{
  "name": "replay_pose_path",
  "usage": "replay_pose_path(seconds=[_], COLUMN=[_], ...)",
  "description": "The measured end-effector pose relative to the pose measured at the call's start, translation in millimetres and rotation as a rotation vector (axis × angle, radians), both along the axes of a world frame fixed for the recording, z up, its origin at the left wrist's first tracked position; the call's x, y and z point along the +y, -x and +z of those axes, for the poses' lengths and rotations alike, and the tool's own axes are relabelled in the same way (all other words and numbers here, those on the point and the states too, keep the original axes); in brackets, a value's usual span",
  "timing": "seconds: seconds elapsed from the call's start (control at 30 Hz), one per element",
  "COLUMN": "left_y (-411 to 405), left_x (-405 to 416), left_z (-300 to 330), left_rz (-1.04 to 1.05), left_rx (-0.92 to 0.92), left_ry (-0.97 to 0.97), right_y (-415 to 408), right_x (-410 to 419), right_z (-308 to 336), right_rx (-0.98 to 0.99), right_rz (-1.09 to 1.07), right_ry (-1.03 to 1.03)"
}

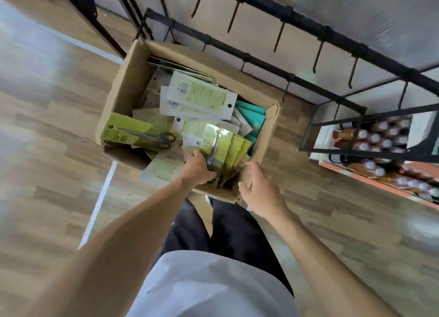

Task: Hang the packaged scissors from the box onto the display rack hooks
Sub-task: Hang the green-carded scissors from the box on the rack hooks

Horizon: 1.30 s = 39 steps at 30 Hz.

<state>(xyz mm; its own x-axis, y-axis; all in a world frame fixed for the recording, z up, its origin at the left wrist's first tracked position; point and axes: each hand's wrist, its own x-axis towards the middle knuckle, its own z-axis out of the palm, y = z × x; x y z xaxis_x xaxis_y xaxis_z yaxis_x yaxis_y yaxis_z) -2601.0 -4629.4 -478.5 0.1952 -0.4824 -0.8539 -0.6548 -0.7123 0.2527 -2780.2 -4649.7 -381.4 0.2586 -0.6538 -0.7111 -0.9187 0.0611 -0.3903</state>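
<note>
Yellow-green scissors packs [223,150] are showing in a brown cardboard box [129,79], beside teal packets [253,118] and black hooks [278,37].

A shop: display rack hooks [278,37], shelved bottles [370,138].

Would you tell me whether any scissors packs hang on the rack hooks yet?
No, the rack hooks in view are bare; the scissors packs are in the box.

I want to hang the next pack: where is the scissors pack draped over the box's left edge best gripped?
Probably the scissors pack by its handle end inside the box, from above: its hang-hole end pokes over the wall and stays free for a hook.
</note>
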Motion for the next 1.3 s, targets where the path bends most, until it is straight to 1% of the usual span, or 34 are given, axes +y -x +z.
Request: replay_pose_path(seconds=[0.07, 0.2, 0.3, 0.4, 0.5, 0.57, 0.67, 0.8, 0.87, 0.93, 1.0, 1.03, 1.1, 1.17, 1.23, 1.3], left_y=[9, 23, 25, 15, -2, -19, -40, -53, -55, -56, -56, -57, -61, -67, -75, -83], left_x=[2, 11, 8, 7, 9, 10, 16, 26, 32, 35, 38, 39, 40, 42, 47, 50], left_z=[-10, -24, -21, -4, 28, 46, 65, 72, 73, 75, 78, 80, 82, 85, 85, 85], left_rz=[0.061, 0.1, 0.123, 0.138, 0.15, 0.179, 0.173, 0.176, 0.19, 0.214, 0.239, 0.248, 0.263, 0.269, 0.276, 0.279], left_rx=[-0.029, -0.101, -0.096, -0.135, -0.153, -0.138, -0.163, -0.192, -0.183, -0.165, -0.151, -0.152, -0.158, -0.161, -0.161, -0.173], left_ry=[0.023, 0.092, 0.106, 0.161, 0.33, 0.4, 0.427, 0.369, 0.35, 0.354, 0.359, 0.365, 0.388, 0.414, 0.436, 0.448], right_y=[2, 8, 11, 9, 2, -7, -20, -34, -44, -52, -56, -58, -62, -66, -66, -62], right_x=[3, 7, 5, 1, -8, -18, -26, -20, -19, -15, -7, -2, 5, 9, 12, 14], right_z=[-4, -6, -10, -12, -13, -14, -17, -37, -45, -57, -73, -80, -92, -100, -103, -106], right_rx=[-0.016, -0.015, -0.023, -0.016, 0.042, 0.025, 0.002, 0.131, 0.163, 0.177, 0.174, 0.168, 0.122, 0.079, 0.072, 0.082], right_rz=[0.016, 0.051, 0.075, 0.065, 0.079, 0.025, -0.119, -0.161, -0.202, -0.234, -0.343, -0.422, -0.583, -0.705, -0.692, -0.603], right_ry=[0.02, 0.016, 0.022, 0.031, 0.13, 0.144, 0.096, -0.011, -0.1, -0.236, -0.369, -0.404, -0.401, -0.346, -0.259, -0.21])
